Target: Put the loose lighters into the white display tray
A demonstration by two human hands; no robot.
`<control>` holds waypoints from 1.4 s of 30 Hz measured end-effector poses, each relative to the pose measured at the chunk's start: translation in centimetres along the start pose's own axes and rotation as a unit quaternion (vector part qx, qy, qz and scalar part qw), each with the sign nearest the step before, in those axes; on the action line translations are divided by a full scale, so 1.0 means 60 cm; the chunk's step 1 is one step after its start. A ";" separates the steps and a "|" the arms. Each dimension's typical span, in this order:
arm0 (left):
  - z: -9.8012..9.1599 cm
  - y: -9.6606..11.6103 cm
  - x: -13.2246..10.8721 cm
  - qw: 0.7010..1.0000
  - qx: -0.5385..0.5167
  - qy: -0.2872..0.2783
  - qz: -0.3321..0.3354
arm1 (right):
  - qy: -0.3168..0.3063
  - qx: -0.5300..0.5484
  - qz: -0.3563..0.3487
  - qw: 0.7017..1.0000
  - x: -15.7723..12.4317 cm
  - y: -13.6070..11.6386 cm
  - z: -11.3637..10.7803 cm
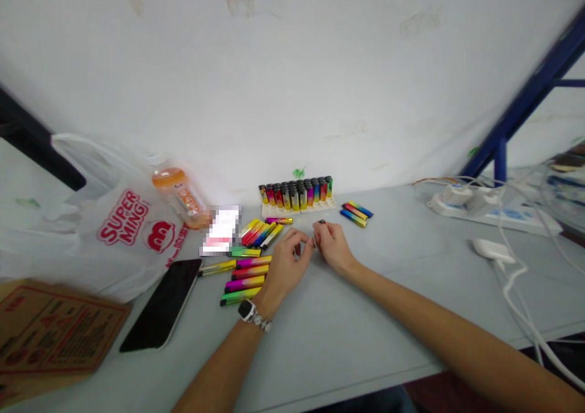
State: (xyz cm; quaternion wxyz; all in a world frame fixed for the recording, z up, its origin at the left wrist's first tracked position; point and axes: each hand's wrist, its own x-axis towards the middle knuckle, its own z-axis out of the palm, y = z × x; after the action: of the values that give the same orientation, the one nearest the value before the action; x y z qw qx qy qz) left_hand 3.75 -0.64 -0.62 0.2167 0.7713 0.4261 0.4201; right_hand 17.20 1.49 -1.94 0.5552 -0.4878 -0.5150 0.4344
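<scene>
My right hand is closed, and the small black end of what looks like a lighter shows above its fingers. My left hand meets it, thumb and forefinger pinched together; whatever lies between those fingertips is hidden. Behind both hands, a white rack holds several upright lighters with black tops. Beside my left hand, more colourful lighters lie flat in a row, with another group of lighters just beyond. To the right of the rack lie a few loose lighters.
At the left are a dark phone, a lit white screen, an orange drink bottle, a plastic bag and a cardboard box. A power strip and a white charger with cables occupy the right.
</scene>
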 end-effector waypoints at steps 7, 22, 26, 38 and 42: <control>-0.001 0.001 0.001 1.000 0.006 0.000 0.001 | 0.001 -0.013 -0.010 1.000 -0.002 0.001 -0.001; -0.002 0.000 0.002 1.000 0.001 0.009 -0.004 | -0.030 -0.002 -0.062 0.998 -0.006 -0.005 -0.001; -0.001 0.000 0.001 1.000 0.001 0.007 -0.005 | -0.042 0.046 -0.044 0.997 -0.012 -0.006 0.001; 0.000 -0.005 0.000 1.000 0.004 0.010 -0.004 | -0.051 0.149 0.115 0.981 -0.010 -0.023 0.004; 0.004 -0.005 -0.003 1.000 0.009 0.001 0.002 | -0.010 0.113 0.107 0.988 -0.006 -0.016 0.005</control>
State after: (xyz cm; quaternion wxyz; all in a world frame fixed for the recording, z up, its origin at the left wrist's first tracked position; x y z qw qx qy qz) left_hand 3.77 -0.61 -1.03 0.2085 0.7734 0.4289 0.4176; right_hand 16.82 1.00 -1.04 0.5514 -0.4702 -0.4130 0.5517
